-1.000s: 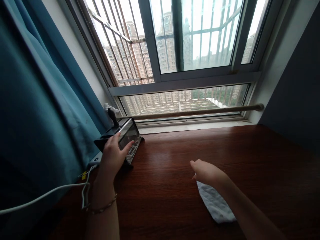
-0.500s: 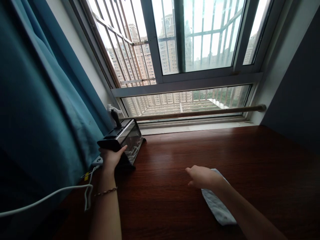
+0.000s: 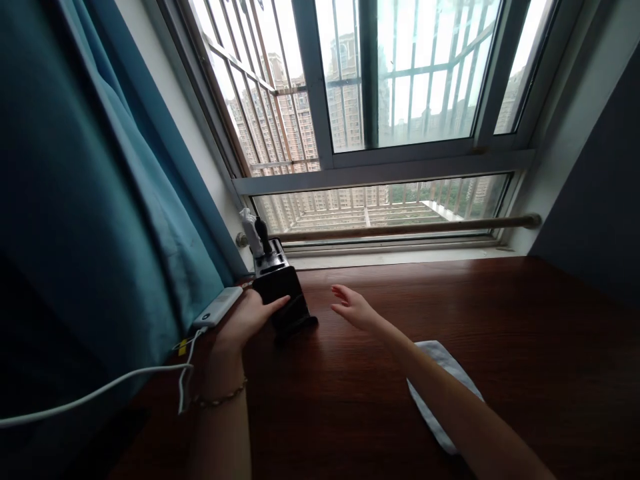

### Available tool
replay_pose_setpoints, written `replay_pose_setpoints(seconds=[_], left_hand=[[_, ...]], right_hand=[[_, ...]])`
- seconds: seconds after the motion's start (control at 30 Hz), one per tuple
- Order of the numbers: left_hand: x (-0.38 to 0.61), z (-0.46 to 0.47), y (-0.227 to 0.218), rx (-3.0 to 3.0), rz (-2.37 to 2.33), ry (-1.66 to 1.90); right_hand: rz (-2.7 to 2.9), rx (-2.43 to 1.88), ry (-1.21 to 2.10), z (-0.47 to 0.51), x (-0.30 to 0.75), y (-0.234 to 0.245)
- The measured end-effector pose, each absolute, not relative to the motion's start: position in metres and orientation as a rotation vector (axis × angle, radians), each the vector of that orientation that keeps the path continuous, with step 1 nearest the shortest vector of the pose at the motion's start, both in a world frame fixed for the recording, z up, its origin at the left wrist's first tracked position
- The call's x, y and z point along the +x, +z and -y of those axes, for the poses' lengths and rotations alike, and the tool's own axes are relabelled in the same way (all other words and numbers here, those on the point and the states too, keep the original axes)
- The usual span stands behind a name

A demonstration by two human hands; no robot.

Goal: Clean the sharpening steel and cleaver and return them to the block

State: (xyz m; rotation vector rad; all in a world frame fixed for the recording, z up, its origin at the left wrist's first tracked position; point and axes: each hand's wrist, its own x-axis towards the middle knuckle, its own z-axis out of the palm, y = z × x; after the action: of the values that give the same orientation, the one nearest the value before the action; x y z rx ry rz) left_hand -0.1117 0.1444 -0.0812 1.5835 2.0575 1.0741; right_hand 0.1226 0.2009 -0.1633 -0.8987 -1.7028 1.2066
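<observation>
A black storage box (image 3: 283, 293) with slots in its top stands on the desk below the window. A black-handled item (image 3: 263, 233) and a white, crinkled-looking item (image 3: 249, 230) stick up from its top. My left hand (image 3: 250, 317) grips the box's near left side, thumb across the dark end panel; its other fingers are hidden behind the box. To the right of the box, my right hand (image 3: 353, 308) hovers over the desk with fingers apart, holding nothing. A folded pale cloth (image 3: 445, 360) lies partly beneath my right forearm.
A white power strip (image 3: 219, 307) lies against the blue curtain (image 3: 150, 220), with white cables (image 3: 100, 399) running from it. Brown-red desk surface (image 3: 380, 407) spreads to the right. A metal rail (image 3: 410, 228) crosses in front of the window.
The box has turned, its end panel now facing me and its clear side out of sight. My right hand has moved left and forward, away from the cloth. More of the power strip shows.
</observation>
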Motion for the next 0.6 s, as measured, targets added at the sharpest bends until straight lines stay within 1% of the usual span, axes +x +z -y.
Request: replay_pose_setpoints(seconds=[0.13,0.2,0.27,0.4,0.5,0.6], left_hand=[[-0.055,-0.147,-0.086,1.684,-2.021,0.977],[-0.034,-0.15,-0.092,1.712,-2.065,0.904],[-0.019,-0.155,-0.099,1.736,-2.079,0.907],[-0.003,-0.16,-0.109,1.714,-2.137,1.034],[0.009,-0.156,-0.115,1.763,-2.183,1.007],[0.026,-0.145,-0.123,1.862,-2.024,1.035]], right_hand=[[1.549,-0.921,1.219,-0.236,0.081,-0.162],[1.503,-0.876,1.251,-0.247,0.072,-0.159],[1.463,-0.847,1.291,-0.253,0.07,-0.156],[1.403,-0.876,1.338,-0.256,0.077,-0.153],[1.382,-0.905,1.326,-0.248,0.092,-0.153],[1.35,-0.97,1.261,-0.23,0.118,-0.154]])
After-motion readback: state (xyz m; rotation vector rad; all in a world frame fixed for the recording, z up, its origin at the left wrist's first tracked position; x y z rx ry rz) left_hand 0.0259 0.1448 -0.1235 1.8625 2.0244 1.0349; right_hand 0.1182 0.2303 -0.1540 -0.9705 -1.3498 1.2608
